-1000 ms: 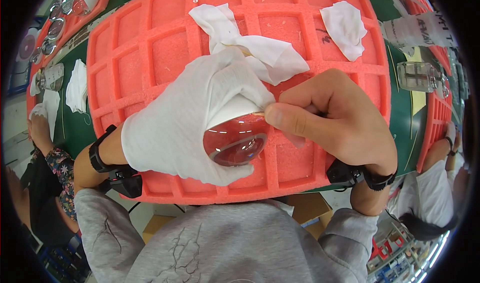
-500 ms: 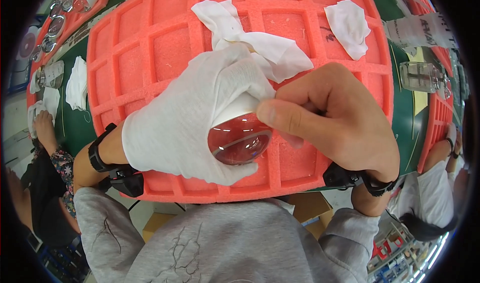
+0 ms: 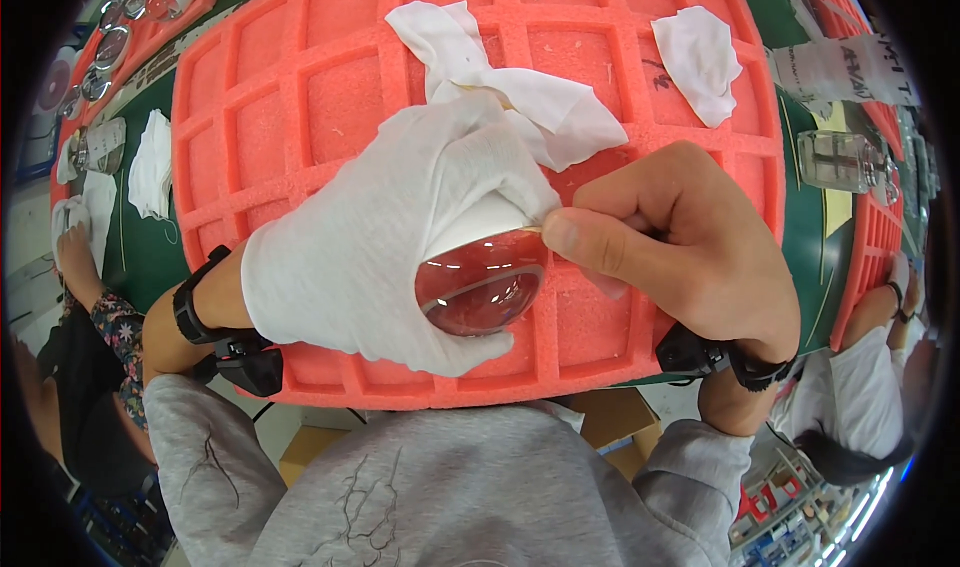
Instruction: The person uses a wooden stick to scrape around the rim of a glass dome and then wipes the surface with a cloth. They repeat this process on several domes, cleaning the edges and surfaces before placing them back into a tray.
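Holding the round glass lens [image 3: 482, 285] in the gloved left hand [image 3: 385, 257], fingers curled shut around its rim, so it sits just above the front edge of the orange foam tray [image 3: 300, 117]. The bare right hand [image 3: 680, 257] is pinched closed, thumb against forefinger, right at the lens's upper edge; looks like it's nipping the white cloth [image 3: 520, 97] or something thin there, can't tell which.

My take on doing this bit well: keep bare skin off the glass and let only the glove and cloth touch it. Grip by the rim, not the faces. Stay low over the foam so a slip lands soft. A second wipe [image 3: 700, 62] lies in a pocket further back, and a clear glass bottle [image 3: 840, 162] stands on the green table [image 3: 800, 227] off to the right.
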The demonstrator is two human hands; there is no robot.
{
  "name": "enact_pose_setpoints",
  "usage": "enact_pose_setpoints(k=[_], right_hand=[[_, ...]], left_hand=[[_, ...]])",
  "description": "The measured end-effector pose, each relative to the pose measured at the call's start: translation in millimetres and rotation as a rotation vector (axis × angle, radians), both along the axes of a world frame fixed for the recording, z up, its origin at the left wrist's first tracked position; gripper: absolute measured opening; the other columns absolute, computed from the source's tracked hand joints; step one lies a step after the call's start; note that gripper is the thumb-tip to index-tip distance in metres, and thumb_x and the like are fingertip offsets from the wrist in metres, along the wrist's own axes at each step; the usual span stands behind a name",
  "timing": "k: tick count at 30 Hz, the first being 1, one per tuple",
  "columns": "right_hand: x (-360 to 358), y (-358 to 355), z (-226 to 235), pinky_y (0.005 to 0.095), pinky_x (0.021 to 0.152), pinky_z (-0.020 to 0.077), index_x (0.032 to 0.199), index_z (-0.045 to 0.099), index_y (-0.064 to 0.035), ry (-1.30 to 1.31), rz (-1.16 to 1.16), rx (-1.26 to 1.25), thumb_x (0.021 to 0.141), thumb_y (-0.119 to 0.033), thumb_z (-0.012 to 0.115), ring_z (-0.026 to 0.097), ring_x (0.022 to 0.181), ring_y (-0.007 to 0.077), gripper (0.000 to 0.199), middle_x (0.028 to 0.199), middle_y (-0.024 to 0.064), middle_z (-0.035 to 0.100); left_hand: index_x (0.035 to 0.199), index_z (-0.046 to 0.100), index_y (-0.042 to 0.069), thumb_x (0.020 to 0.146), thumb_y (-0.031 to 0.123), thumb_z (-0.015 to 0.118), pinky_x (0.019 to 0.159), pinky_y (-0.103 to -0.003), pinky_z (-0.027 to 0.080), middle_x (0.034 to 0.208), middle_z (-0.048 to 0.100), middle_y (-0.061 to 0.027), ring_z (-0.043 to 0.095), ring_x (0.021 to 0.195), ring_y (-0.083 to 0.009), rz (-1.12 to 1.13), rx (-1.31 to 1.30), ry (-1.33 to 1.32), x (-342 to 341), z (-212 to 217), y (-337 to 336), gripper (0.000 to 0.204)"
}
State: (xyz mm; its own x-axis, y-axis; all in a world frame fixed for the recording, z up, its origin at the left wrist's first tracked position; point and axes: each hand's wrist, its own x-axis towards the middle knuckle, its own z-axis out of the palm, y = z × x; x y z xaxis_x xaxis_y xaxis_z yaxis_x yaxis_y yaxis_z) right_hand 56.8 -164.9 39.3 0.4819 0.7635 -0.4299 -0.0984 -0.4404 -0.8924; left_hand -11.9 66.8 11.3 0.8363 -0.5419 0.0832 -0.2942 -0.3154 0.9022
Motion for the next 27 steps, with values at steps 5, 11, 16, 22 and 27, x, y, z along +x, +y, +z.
enact_pose_setpoints(k=[5,11,16,22,27], right_hand=[[-3,7,4,0.0289,0.047,0.0272,0.073,0.063,0.0064,-0.003,-0.001,-0.016,0.099,-0.013,0.065,0.035,0.051,0.0055,0.033,0.056,-0.0010,0.046],[-3,2,1,0.0288,0.047,0.0269,0.073,0.064,0.0069,0.001,-0.009,-0.001,0.099,-0.013,0.065,0.035,0.051,0.0054,0.032,0.056,-0.0010,0.046],[-6,6,1,0.0291,0.047,0.0263,0.072,0.063,0.0070,-0.003,-0.010,0.011,0.098,-0.013,0.066,0.035,0.050,0.0055,0.033,0.055,-0.0013,0.046],[-5,3,5,0.0294,0.046,0.0257,0.070,0.062,0.0066,-0.023,0.001,-0.012,0.098,-0.013,0.067,0.034,0.049,0.0053,0.034,0.054,-0.0015,0.046],[-5,5,6,0.0291,0.045,0.0263,0.068,0.061,0.0059,-0.008,-0.013,0.030,0.097,-0.014,0.068,0.036,0.049,0.0052,0.036,0.053,-0.0005,0.047]], left_hand=[[0.115,0.061,0.011,0.058,0.013,0.091,0.088,-0.037,0.047,0.112,0.057,-0.0069,0.057,0.100,-0.0254,0.026,-0.070,0.092,-4,-8,0,0.065],[0.113,0.061,0.012,0.058,0.012,0.091,0.087,-0.037,0.046,0.111,0.057,-0.0066,0.056,0.098,-0.0258,-0.015,0.069,-0.004,1,1,-1,0.063],[0.113,0.061,0.012,0.058,0.012,0.091,0.087,-0.038,0.046,0.110,0.056,-0.0066,0.056,0.098,-0.0260,-0.006,0.091,-0.001,1,5,0,0.063],[0.114,0.060,0.012,0.058,0.012,0.091,0.087,-0.038,0.046,0.110,0.056,-0.0070,0.056,0.099,-0.0267,-0.008,0.056,0.006,-2,1,0,0.063],[0.114,0.060,0.011,0.059,0.012,0.091,0.086,-0.038,0.046,0.111,0.056,-0.0077,0.056,0.098,-0.0272,-0.003,0.079,0.027,-1,3,-1,0.064]])
